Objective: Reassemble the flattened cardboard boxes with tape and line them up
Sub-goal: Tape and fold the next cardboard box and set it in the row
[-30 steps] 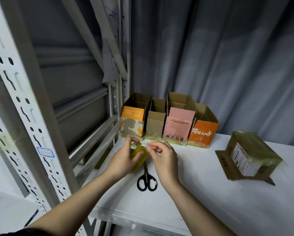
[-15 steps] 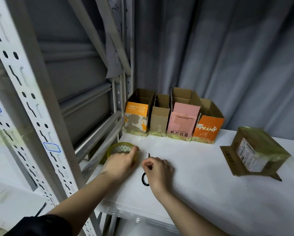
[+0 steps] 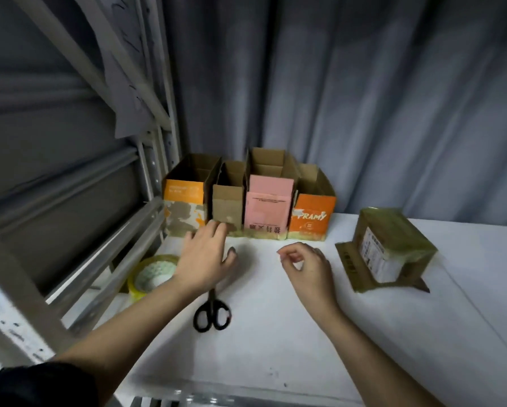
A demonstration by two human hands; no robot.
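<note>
Several open-topped boxes stand in a row at the back of the white table [image 3: 275,348]: an orange-and-white box [image 3: 183,207], a plain brown box [image 3: 227,207], a pink box [image 3: 268,210] and an orange box [image 3: 311,215]. A brown taped box [image 3: 387,248] sits alone at the right, tilted on its flaps. The tape roll [image 3: 152,276] lies flat at the table's left edge. Black scissors [image 3: 212,311] lie near the middle. My left hand [image 3: 205,257] hovers with spread fingers just in front of the brown box, holding nothing. My right hand [image 3: 305,265] hangs loosely curled and empty, left of the taped box.
A grey metal shelving frame [image 3: 20,183] with slanted braces rises at the left, close to the tape roll. A grey curtain [image 3: 364,98] hangs behind the table. The table's front edge runs near the bottom of the view.
My left hand has let go of the tape roll and moved forward toward the box row. My right hand has left the scissors and lifted to the right.
</note>
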